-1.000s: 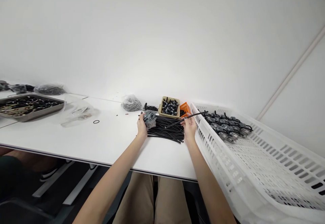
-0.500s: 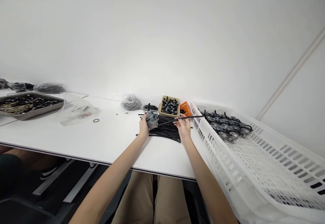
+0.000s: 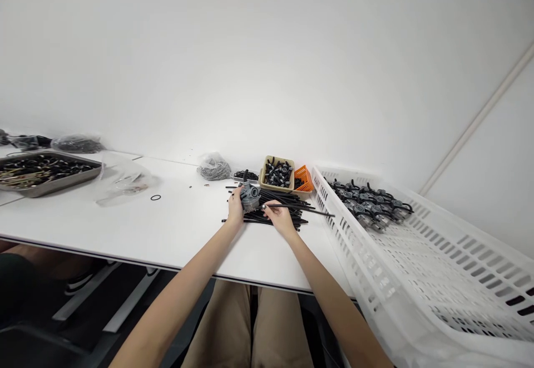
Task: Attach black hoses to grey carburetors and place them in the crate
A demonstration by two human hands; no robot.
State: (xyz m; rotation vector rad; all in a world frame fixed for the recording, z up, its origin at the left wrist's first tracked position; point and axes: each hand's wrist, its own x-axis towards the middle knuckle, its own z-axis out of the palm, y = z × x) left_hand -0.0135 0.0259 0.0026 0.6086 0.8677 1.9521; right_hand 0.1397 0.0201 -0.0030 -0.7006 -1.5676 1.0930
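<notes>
My left hand [image 3: 236, 207] is closed around a grey metal carburetor [image 3: 251, 196], held upright over the table. Close beside it, my right hand [image 3: 278, 215] pinches a thin black rubber hose [image 3: 311, 209] near its left end. That end meets the lower right side of the carburetor; whether it is pushed on or only touching I cannot tell. The hose's free end reaches right toward the white crate. Under both hands lies a pile of similar black hoses [image 3: 292, 198].
A white plastic crate [image 3: 354, 245] at right holds several carburetors [image 3: 369, 204]. Behind the hoses are a beige basket [image 3: 261, 178] of small black parts, an orange basket [image 3: 306, 176] and a clear bag [image 3: 214, 167]. Further left are a black ring [image 3: 156, 197] and a metal tray [image 3: 45, 191].
My right hand has slid left along the hose to its end at the carburetor. The hose's free end has dropped lower. My left hand keeps its hold.
</notes>
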